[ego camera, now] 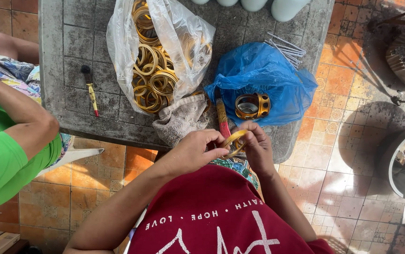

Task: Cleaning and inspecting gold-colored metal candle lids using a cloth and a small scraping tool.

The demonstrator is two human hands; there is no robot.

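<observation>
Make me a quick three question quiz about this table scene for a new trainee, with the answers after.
1. True or false: both hands are on one gold ring.
2. Which bag holds the heap of gold rings? A) the blue bag B) the clear plastic bag C) neither
3. What lies on the stone table just left of the clear bag?

Key
1. True: the left hand and right hand pinch it between them at the table edge.
2. B. The blue bag has a gold spool-like piece resting on it.
3. A small brush with a yellow and red handle.
</observation>
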